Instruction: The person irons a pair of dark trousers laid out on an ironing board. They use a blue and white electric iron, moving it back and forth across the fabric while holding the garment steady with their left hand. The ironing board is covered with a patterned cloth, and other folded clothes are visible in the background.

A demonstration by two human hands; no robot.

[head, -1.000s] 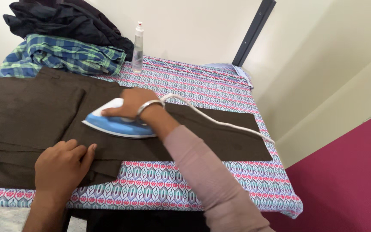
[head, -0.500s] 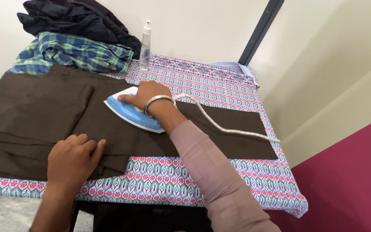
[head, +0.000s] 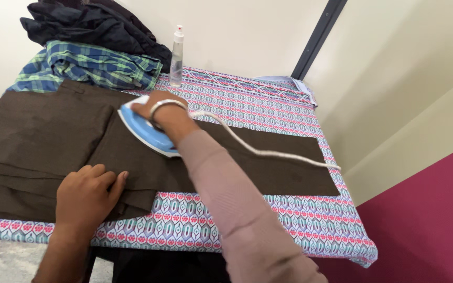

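My table (head: 268, 220) wears a patterned cloth of pink, teal and white. Brown trousers (head: 43, 136) lie flat across it, one leg stretching toward the right edge. At the back left sits a plaid shirt (head: 90, 65) under a heap of dark clothes (head: 85, 26), with a spray bottle (head: 176, 57) upright just beside them

This is a room in a home, set up for ironing clothes. A worktop (head: 268, 105) covered with a patterned cotton cloth in pink, teal and white stands against a plain cream wall (head: 237, 31), with a maroon wall (head: 425, 220) to one side. A blue and white electric iron (head: 145, 131) rests on brown trousers (head: 53, 136). Crumpled household laundry, a plaid shirt (head: 90, 65) and dark garments (head: 79, 26), is heaped beside a clear spray bottle (head: 176, 57).
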